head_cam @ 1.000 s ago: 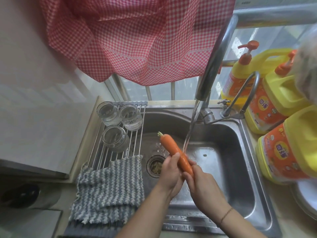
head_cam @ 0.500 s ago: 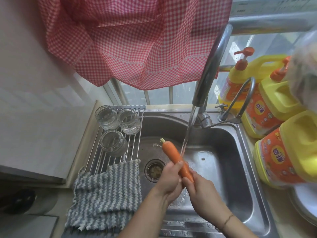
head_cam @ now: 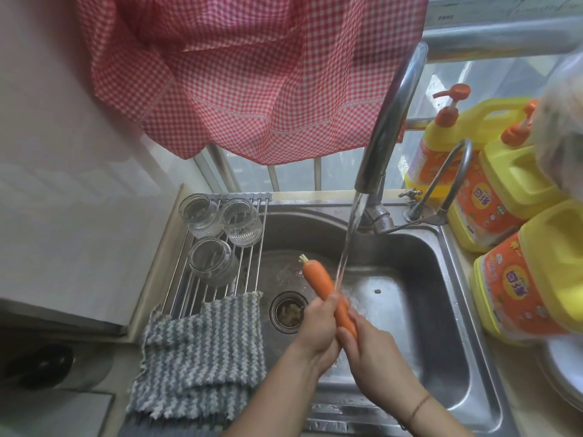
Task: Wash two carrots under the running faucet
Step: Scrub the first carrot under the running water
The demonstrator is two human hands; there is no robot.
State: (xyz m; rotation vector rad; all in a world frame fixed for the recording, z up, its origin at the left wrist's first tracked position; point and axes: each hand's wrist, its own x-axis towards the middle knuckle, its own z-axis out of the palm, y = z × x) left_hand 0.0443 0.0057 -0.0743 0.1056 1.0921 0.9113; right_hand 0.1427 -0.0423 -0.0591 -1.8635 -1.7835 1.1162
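A: Carrot [head_cam: 326,294] — where, and which way does it run?

B: Over the sink [head_cam: 441,310], above the basin floor, not resting on it. Long axis slants: leafy stub up and away to the left, thin end down toward the person, buried between the hands.

A: Hands?

B: Both on the lower half. Left hand [head_cam: 318,329] curled round the middle from the left side, fingers wrapped over the top. Right hand [head_cam: 372,357] gripping the thin end from the right, just below the left one. The two hands touch or nearly touch.

A: Water?

B: Stream [head_cam: 348,244] from the faucet [head_cam: 388,127] falls just right of the carrot's upper part and meets it about where the left fingers begin. Top end with the stub lies left of the stream, apparently outside it.

A: So the coming move?

B: My guess: shift the carrot rightward or slide it along its own axis, so the stub end passes under the water. Left hand is nearer that end. Only one carrot in view; second unseen.
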